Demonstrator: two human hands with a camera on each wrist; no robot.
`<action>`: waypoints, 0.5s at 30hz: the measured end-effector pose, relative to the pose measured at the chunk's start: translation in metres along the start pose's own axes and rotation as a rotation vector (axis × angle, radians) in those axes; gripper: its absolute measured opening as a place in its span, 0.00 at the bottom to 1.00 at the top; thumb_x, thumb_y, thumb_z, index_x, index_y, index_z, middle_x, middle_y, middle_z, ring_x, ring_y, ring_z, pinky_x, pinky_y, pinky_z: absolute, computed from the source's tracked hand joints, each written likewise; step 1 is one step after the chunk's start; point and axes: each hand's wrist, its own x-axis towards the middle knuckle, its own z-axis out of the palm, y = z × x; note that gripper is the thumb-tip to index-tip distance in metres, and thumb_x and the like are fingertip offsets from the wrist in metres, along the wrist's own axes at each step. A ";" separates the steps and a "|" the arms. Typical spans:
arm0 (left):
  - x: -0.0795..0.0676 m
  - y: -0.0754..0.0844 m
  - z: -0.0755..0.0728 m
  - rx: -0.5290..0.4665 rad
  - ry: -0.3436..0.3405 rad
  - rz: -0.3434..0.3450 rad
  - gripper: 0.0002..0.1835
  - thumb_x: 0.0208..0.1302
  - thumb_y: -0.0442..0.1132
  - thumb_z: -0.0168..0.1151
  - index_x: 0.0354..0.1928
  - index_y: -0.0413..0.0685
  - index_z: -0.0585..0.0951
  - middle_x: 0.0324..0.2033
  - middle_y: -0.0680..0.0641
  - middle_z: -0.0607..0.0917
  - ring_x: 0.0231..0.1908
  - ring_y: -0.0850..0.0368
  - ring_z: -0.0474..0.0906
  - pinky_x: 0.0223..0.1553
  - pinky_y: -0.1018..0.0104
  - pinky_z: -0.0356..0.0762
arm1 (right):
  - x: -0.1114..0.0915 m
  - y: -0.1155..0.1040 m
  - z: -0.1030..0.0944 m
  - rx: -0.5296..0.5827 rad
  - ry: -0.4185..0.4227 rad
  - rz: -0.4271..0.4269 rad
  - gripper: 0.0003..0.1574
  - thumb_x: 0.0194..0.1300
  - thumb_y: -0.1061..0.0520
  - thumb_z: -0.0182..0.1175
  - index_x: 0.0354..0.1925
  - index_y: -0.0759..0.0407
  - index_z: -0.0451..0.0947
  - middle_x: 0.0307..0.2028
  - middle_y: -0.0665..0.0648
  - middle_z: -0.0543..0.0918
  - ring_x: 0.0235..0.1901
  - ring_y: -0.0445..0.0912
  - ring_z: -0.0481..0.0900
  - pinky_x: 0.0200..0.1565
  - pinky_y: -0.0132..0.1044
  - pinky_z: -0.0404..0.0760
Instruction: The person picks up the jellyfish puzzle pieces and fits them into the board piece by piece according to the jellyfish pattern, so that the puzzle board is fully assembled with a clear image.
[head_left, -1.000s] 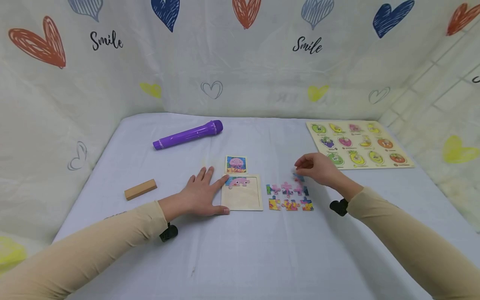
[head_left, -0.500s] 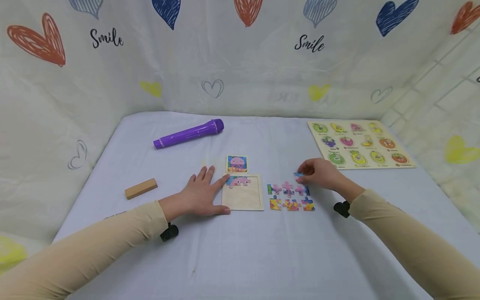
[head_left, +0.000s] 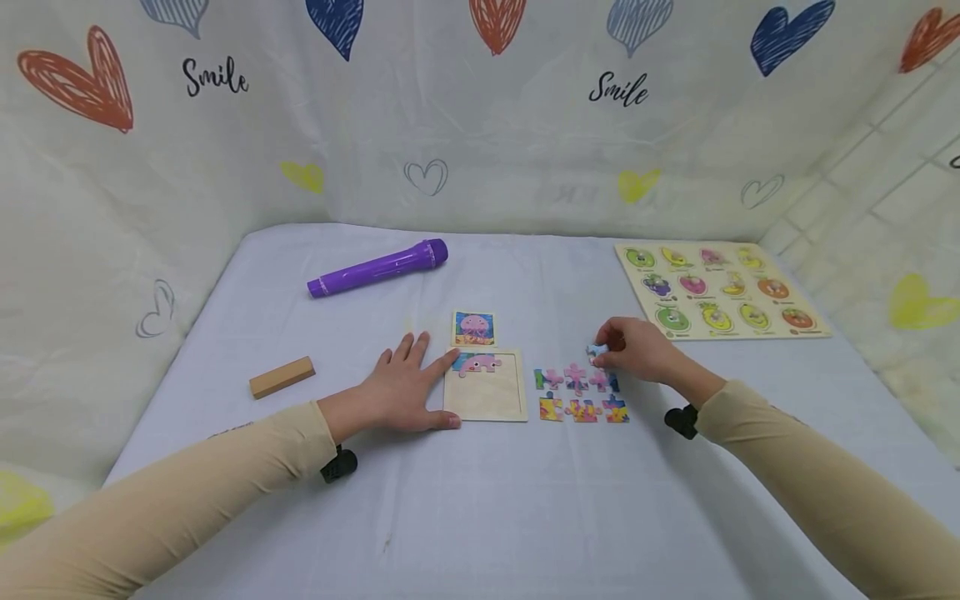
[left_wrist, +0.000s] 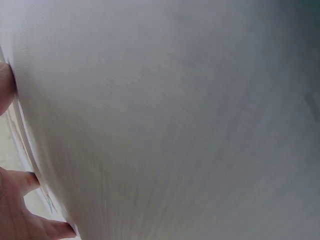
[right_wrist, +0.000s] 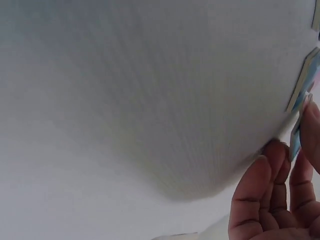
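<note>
My left hand (head_left: 401, 387) lies with spread fingers at the left side of a square wooden puzzle tray (head_left: 485, 402), thumb and forefinger at its edge. Along the tray's top row sit joined puzzle pieces (head_left: 476, 364) with a pink animal on blue. To the tray's right, my right hand (head_left: 637, 348) pinches a small blue puzzle piece (head_left: 597, 351) between thumb and fingers; the right wrist view shows this piece (right_wrist: 296, 137) tilted on edge. Below it lie a row of pink puzzle pieces (head_left: 575, 377) and a row of yellow ones (head_left: 583, 410).
A small jellyfish picture card (head_left: 473, 328) touches the tray's far edge. A purple toy microphone (head_left: 377, 269) lies at the back left, a wooden block (head_left: 282, 377) at the left. A fruit puzzle board (head_left: 722, 291) rests at the back right.
My right hand has come down slightly onto the blue puzzle piece, now pinched and tilted up from how it lay. The left hand has stayed in place.
</note>
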 end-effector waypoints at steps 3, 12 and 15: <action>0.000 0.000 0.001 -0.003 -0.003 -0.002 0.54 0.62 0.71 0.61 0.82 0.57 0.52 0.80 0.30 0.44 0.79 0.28 0.39 0.73 0.28 0.48 | -0.002 -0.001 0.000 0.051 0.017 0.030 0.21 0.66 0.54 0.71 0.50 0.64 0.78 0.43 0.61 0.81 0.45 0.53 0.76 0.46 0.40 0.77; 0.000 -0.001 0.003 -0.003 0.004 0.002 0.54 0.62 0.71 0.61 0.82 0.58 0.51 0.80 0.30 0.43 0.79 0.27 0.39 0.73 0.28 0.48 | 0.001 -0.014 -0.006 0.224 -0.015 0.089 0.21 0.66 0.53 0.70 0.52 0.64 0.81 0.40 0.57 0.88 0.39 0.46 0.85 0.43 0.35 0.81; 0.001 -0.001 0.002 -0.004 0.005 0.001 0.54 0.62 0.72 0.61 0.83 0.58 0.51 0.80 0.30 0.43 0.80 0.28 0.38 0.74 0.28 0.47 | 0.004 -0.028 -0.007 0.277 -0.032 0.090 0.21 0.66 0.53 0.71 0.50 0.64 0.79 0.39 0.57 0.89 0.38 0.45 0.88 0.43 0.36 0.83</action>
